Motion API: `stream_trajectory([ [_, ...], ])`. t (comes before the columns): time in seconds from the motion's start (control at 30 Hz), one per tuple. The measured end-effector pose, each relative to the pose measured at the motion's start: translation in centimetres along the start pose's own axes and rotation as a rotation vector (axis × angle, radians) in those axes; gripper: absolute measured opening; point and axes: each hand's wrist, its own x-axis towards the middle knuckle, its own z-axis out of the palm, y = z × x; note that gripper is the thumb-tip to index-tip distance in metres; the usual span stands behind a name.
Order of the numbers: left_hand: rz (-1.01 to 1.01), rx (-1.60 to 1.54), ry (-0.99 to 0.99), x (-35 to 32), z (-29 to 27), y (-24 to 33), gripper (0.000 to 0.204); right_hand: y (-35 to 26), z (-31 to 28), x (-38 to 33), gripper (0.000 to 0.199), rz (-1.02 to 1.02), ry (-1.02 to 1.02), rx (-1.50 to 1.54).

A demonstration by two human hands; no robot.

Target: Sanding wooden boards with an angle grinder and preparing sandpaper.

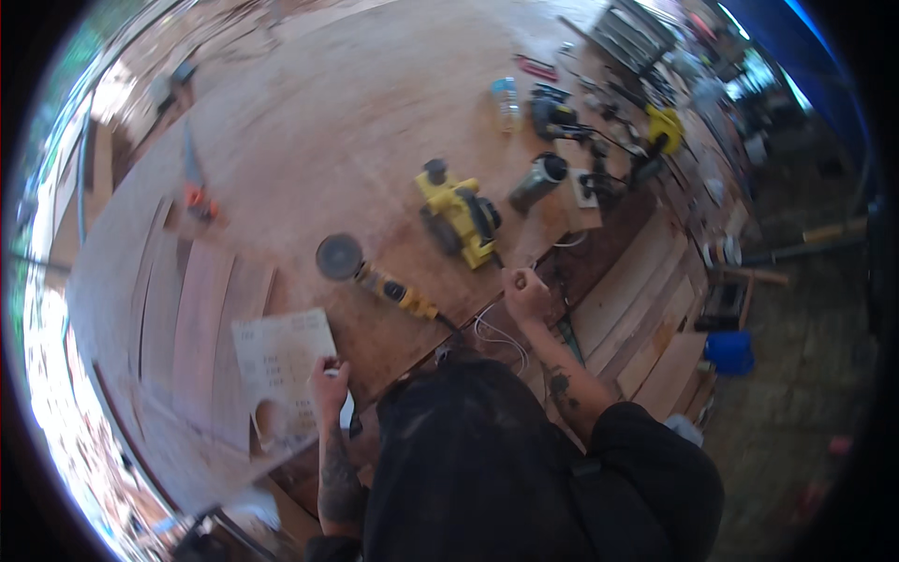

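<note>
My left hand is closed at the right edge of a pale sheet with handwriting; something small and whitish shows at its fingers, too blurred to name. My right hand is curled closed just below a yellow power planer, near its cord. Whatever it may grip is hidden. Between the two hands lies a yellow angle grinder with a round disc, its cord running toward me. A thin white cable loops beside my right wrist.
A dark-lidded tumbler and a clear bottle stand past the planer. Farther right are cluttered tools, including a yellow one. An orange-handled handsaw lies at the left. Wooden boards flank both sides; a blue container sits right.
</note>
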Motion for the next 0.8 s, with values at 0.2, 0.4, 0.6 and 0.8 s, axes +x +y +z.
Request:
stream_trajectory([
  [0.2,0.039,0.078,0.031,1.9,-1.0,4.8,0.025,10.1,1.5,10.5,0.036,0.247,-0.097,-0.002],
  [0.4,0.073,0.092,0.109,-0.2,-0.8,7.0,0.019,9.4,3.6,18.0,0.033,-0.184,0.249,0.234],
  [0.6,0.022,-0.037,0.595,-9.0,3.7,3.7,0.041,5.2,-4.6,27.0,0.025,-0.401,0.173,0.581],
  [0.8,-0.278,0.141,0.478,-19.3,16.9,4.2,0.039,-3.6,-0.5,46.8,0.053,-0.442,-0.227,0.001],
])
